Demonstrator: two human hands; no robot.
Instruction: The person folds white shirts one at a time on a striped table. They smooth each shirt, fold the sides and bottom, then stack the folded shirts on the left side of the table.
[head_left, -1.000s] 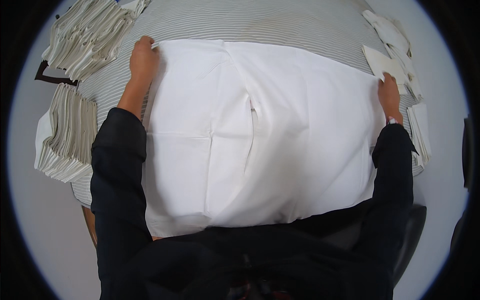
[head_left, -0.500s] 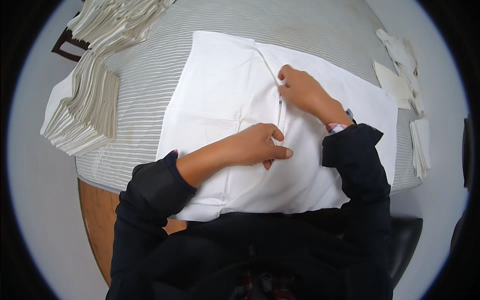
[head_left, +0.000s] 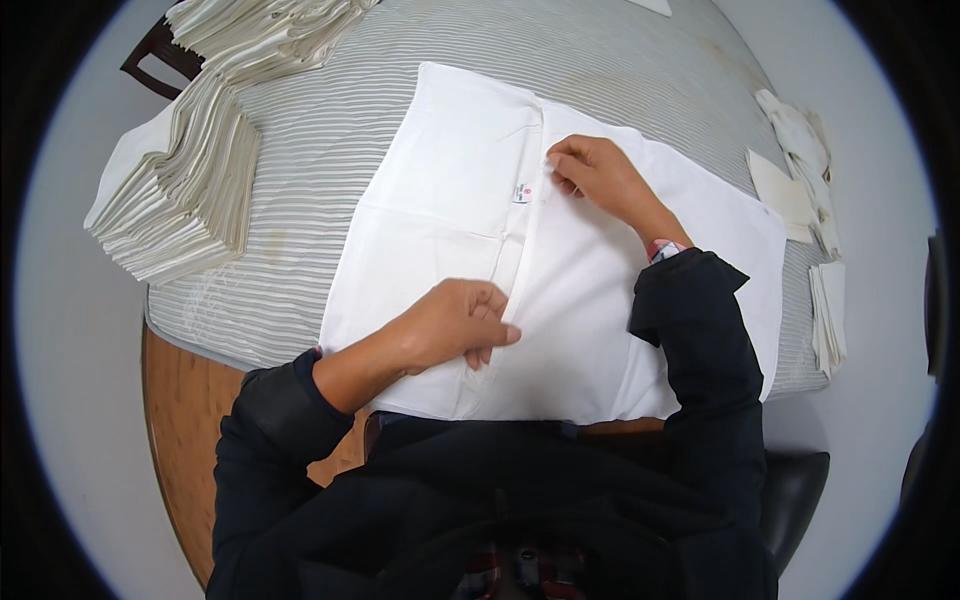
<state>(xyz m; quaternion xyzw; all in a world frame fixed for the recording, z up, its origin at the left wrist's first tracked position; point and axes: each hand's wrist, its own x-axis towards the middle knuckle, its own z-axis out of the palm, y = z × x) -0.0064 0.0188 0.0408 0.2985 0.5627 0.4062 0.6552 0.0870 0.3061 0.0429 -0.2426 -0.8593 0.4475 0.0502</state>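
A white cloth like a pillowcase [head_left: 590,300] lies flat before me, with a hemmed slit running down it from the far edge to the near edge. Through the parted slit a small printed label [head_left: 522,193] shows on the inner layer. My left hand [head_left: 455,325] is closed at the near part of the hem, thumb over the edge and fingers curled beneath. Farther up, my right hand [head_left: 600,175] has its fingertips pinched together on the cloth just right of the slit, beside the label.
A tall stack of folded off-white cloths [head_left: 185,190] stands at the left edge of the striped table cover [head_left: 310,190], with another pile [head_left: 270,40] behind it. Loose pale cloths [head_left: 800,150] and a folded one [head_left: 828,315] lie at the right edge. A black chair [head_left: 795,505] is beside me.
Both hands have moved left, the left one also nearer to me. The slit's edge has shifted left and parted, and the label has come into sight.
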